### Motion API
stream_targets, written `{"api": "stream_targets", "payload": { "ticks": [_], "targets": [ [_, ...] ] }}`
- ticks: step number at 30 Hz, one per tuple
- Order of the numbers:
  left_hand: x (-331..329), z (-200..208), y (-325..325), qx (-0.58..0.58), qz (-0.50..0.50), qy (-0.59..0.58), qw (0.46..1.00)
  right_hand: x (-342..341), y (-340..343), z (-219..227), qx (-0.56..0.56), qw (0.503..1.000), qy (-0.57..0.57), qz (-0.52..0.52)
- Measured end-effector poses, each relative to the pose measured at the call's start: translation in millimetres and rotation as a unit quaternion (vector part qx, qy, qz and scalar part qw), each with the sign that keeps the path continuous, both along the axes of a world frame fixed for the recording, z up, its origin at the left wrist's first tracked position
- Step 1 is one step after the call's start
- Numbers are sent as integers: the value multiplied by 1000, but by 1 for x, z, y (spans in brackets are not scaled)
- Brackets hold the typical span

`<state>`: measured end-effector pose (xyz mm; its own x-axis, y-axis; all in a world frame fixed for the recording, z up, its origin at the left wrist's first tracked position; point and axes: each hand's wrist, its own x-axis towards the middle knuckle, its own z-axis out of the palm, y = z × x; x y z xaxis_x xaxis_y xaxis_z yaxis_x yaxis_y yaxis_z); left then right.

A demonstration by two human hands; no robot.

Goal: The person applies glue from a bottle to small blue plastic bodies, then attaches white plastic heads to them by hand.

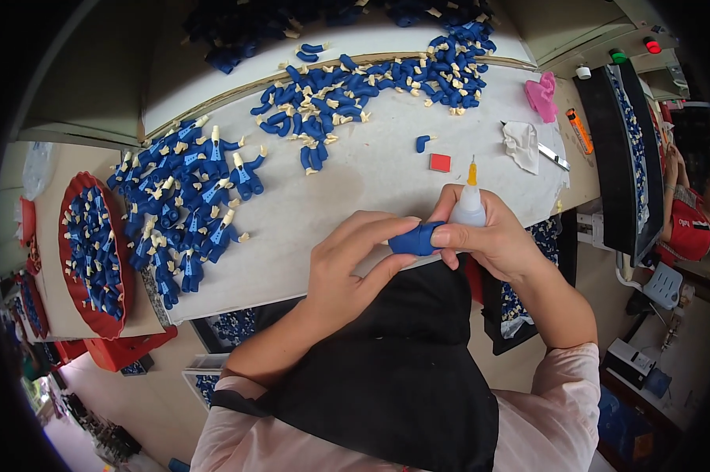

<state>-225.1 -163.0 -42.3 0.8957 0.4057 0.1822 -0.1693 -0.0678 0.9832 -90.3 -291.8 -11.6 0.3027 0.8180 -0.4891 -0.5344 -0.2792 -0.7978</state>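
Close to the table's front edge, my left hand (343, 263) grips a small blue doll body part (412, 240) between thumb and fingers. My right hand (501, 240) presses its thumb on the same part. That hand also holds a whitish squeeze bottle (468, 207) upright, its yellow needle tip (472, 171) pointing away from me. Beyond them lie a single blue arm piece (423, 145) with a cream hand and a small red square pad (440, 162). Left of my hands spreads a pile of blue doll bodies (186, 200) with cream parts. Fingers partly hide the held part.
Many loose blue arm pieces (323, 102) lie along the table's back. At the right are a pink cloth (541, 96), crumpled white tissue (520, 144) and an orange-handled tool (579, 130). A red basket (67, 252) stands left; another person's red garment (692, 228) shows far right.
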Motion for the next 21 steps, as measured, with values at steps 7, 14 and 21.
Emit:
{"api": "stream_targets", "payload": {
  "ticks": [7, 14, 21],
  "targets": [
    [3, 8, 6, 223, 24, -7, 974, 0, 6, 2, -10, 998, 66, 3],
    [2, 5, 1, 199, 39, 24, 979, -3, 7, -5, -30, 991, 128, -17],
    [2, 0, 3, 216, 33, -14, 976, -9, 3, -7, -6, 990, 137, -29]
  ]
}}
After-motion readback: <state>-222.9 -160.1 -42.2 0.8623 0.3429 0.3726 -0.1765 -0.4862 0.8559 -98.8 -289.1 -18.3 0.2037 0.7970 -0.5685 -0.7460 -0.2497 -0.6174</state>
